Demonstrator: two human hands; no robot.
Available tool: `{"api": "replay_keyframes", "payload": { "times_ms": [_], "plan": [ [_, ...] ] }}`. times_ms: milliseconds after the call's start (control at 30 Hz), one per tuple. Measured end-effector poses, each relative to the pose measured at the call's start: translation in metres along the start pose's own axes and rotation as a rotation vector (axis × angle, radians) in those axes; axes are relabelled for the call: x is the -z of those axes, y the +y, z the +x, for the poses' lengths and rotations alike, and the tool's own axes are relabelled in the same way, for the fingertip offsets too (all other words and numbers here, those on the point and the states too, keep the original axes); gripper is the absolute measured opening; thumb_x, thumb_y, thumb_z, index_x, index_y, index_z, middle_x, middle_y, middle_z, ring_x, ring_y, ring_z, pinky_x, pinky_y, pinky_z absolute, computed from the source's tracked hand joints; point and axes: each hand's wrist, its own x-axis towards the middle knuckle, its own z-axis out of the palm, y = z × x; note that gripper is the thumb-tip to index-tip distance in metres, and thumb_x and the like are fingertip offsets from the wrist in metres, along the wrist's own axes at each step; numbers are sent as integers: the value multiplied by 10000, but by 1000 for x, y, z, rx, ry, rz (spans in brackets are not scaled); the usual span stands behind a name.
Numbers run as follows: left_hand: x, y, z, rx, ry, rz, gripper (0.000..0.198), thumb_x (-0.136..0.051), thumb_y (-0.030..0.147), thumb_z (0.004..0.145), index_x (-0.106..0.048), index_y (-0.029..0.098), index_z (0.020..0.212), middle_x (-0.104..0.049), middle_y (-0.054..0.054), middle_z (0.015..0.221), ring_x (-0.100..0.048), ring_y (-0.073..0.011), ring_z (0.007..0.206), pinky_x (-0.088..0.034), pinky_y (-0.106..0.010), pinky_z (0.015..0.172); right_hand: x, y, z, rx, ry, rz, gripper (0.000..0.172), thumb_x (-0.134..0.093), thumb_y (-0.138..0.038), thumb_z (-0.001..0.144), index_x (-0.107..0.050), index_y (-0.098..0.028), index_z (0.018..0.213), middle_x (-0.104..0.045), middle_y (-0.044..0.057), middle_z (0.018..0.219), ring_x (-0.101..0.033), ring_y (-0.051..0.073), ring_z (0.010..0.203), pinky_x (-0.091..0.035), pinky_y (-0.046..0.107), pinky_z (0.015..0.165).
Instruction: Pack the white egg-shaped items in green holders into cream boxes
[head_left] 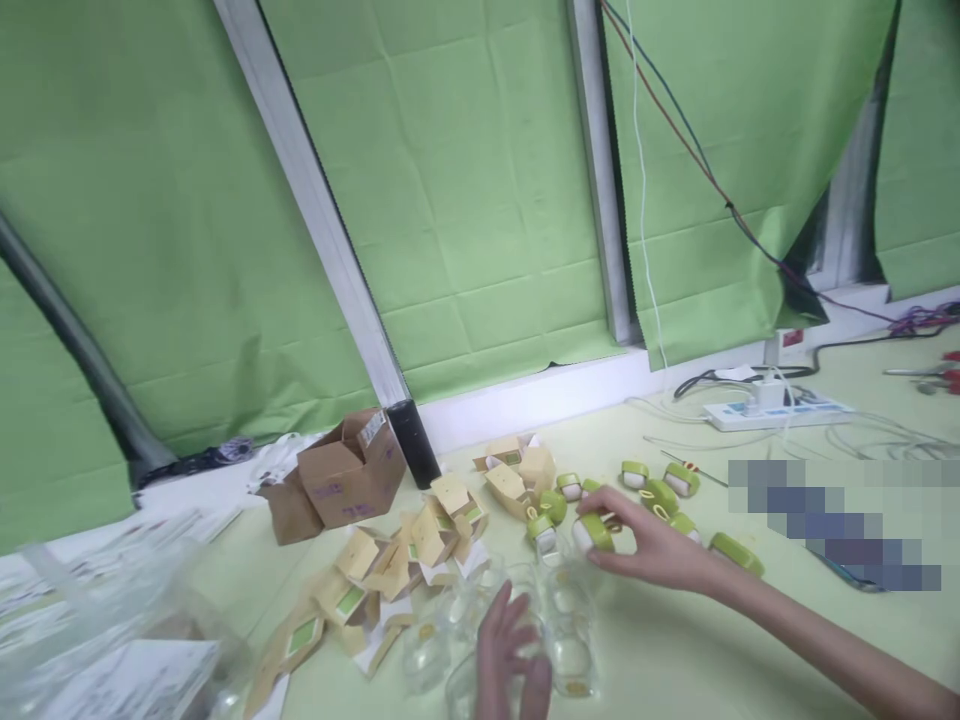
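My right hand (651, 545) reaches left across the pale green table (720, 650) and grips a small green and white roller-like item (592, 532). Several more of these green and white items (660, 490) lie scattered just beyond it. My left hand (511, 655) sits low at the front edge, fingers spread, resting on clear plastic packaging (559, 620). Small tan cardboard boxes with green labels (409, 545) lie in a heap to its left.
An open brown cardboard box (352, 478) stands at the back left beside a black cylinder (414, 440). A white power strip (772, 410) with cables lies at the back right. Green cloth covers the wall behind. A clear plastic bag (112, 640) fills the near left.
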Motion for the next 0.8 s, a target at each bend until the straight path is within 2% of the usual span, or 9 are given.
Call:
{"api": "replay_keyframes", "payload": {
  "times_ms": [67, 100, 167, 233, 367, 467, 533, 700, 800],
  "plan": [
    [-41, 11, 7, 338, -216, -337, 807, -488, 710, 693, -257, 223, 1293, -652, -125, 935, -651, -244, 633, -473, -367, 572, 9, -17, -14, 35, -68, 197, 401, -564, -222, 808, -469, -244, 1197, -542, 51, 1231, -548, 196, 1104, -474, 342, 918],
    [-60, 16, 12, 416, -306, -447, 817, -493, 732, 668, -283, 206, 1257, -649, -70, 805, -626, -205, 544, -452, -321, 519, 12, -24, -20, 48, -95, 300, 451, -581, -174, 777, -465, -244, 1208, -542, 53, 1233, -541, 202, 1115, -466, 351, 933],
    [-88, 22, 21, 422, -432, -590, 769, -588, 704, 619, -387, 181, 1145, -576, 22, 617, -550, -143, 440, -404, -256, 444, 18, -29, -28, 61, -150, 437, 571, -619, -112, 715, -448, -254, 1242, -527, 56, 1259, -525, 219, 1135, -457, 369, 946],
    [-102, 22, 29, 364, -459, -665, 688, -680, 629, 594, -459, 164, 1050, -544, 43, 564, -480, -93, 401, -349, -211, 402, 27, -19, -29, 17, -152, 367, 567, -616, -148, 757, -430, -279, 1276, -498, 49, 1305, -520, 213, 1143, -470, 362, 931],
    [-99, 16, 38, 345, -375, -703, 622, -791, 488, 549, -499, 167, 995, -641, -27, 738, -487, -57, 423, -313, -186, 409, 68, 41, -9, -334, 28, -117, 243, -415, -266, 944, -586, -191, 1099, -582, 83, 1184, -574, 179, 1044, -481, 343, 894],
    [-90, 17, 38, 383, -337, -698, 575, -804, 474, 534, -501, 170, 916, -661, -67, 828, -580, -106, 515, -379, -207, 470, 98, 91, 5, -506, 57, -235, 254, -542, -278, 897, -558, -170, 1126, -582, 72, 1162, -598, 203, 971, -500, 414, 819],
    [-87, 19, 37, 440, -334, -687, 573, -748, 563, 559, -487, 175, 889, -668, -80, 814, -585, -124, 499, -374, -217, 453, 103, 113, 8, -578, 56, -266, 293, -553, -288, 890, -538, -169, 1157, -575, 72, 1167, -602, 205, 959, -508, 412, 798],
    [-85, 20, 31, 408, -361, -719, 601, -642, 678, 590, -485, 175, 880, -647, -25, 714, -346, -8, 339, -165, -172, 365, 97, 132, 1, -704, 92, -247, 290, -550, -286, 893, -537, -171, 1158, -577, 70, 1162, -604, 203, 955, -512, 404, 790],
    [-85, 19, 28, 326, -287, -656, 556, -702, 590, 605, -495, 164, 896, -639, -18, 706, -336, 4, 372, -188, -162, 388, 106, 129, -7, -726, 194, -167, 245, -545, -295, 895, -565, -166, 1102, -608, 55, 1093, -620, 183, 892, -521, 373, 755]
  ]
}}
